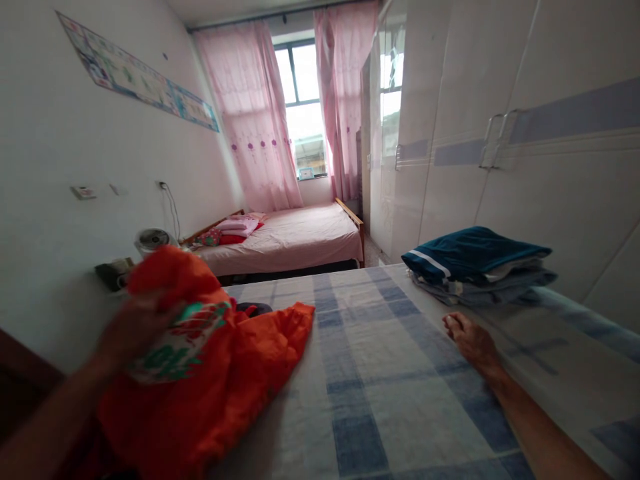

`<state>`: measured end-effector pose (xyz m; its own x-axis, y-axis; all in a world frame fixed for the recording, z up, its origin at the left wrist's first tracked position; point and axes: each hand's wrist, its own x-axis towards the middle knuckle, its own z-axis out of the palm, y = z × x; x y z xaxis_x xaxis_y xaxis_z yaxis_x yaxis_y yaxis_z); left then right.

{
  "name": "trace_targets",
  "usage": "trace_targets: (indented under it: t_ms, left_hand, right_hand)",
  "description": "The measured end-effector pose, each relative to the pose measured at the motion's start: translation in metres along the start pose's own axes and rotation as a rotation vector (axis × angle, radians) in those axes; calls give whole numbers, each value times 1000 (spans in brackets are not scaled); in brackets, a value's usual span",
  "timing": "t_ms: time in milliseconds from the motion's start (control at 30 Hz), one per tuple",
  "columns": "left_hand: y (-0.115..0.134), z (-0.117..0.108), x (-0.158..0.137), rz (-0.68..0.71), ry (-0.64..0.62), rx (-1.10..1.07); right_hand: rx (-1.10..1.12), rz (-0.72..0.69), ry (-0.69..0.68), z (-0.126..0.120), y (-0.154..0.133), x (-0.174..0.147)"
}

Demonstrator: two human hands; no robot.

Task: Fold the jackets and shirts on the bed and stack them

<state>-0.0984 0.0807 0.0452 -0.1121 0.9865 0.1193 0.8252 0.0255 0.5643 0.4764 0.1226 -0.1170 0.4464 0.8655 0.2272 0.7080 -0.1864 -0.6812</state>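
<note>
My left hand [137, 327], blurred by motion, grips an orange garment [255, 357] with a green, white and red print and lifts its upper part off the bed. One end of the cloth, perhaps a sleeve, spreads over the checked sheet [360, 380]. Something dark [255, 309] peeks out behind it. Over the right side of the sheet is my right hand [467, 337], its fingers curled in with nothing visible in them. Just beyond that hand sits a stack of folded clothes, a dark teal garment [475, 257] on top of grey ones [470, 290].
Beyond the near bed stands a second bed [300, 233] with a pink sheet and folded bedding [235, 229]. Pink curtains [250, 113] hang at the window. A white wardrobe [540, 200] lines the right side. By the left wall is a small fan [153, 240].
</note>
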Motion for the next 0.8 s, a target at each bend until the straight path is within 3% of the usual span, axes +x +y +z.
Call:
trace_targets:
  t_ms: [167,333,400,500,600,700,800]
  left_hand:
    - [3,32,19,27,96,383]
    - [58,50,9,299,134,605]
    - [77,76,-7,389,-16,637]
    - [83,122,-30,345,-293,669]
    - [76,145,-34,290,-299,739]
    - [71,129,-22,317,-187,740]
    - [69,83,-6,327,-49,690]
  right_hand:
    - [-14,-21,7,-2,-3,-3]
    - [-21,-39,3,-3,-4,-3]
    - [-21,-39,-1,-2,-3,-2]
    - [-18,-44,-5,-1,-2,-1]
    - [-23,-46,-1,0,0,-1]
    - [-29,-52,4,0,0,-2]
    - [-29,-61,11,-1,-1,-2]
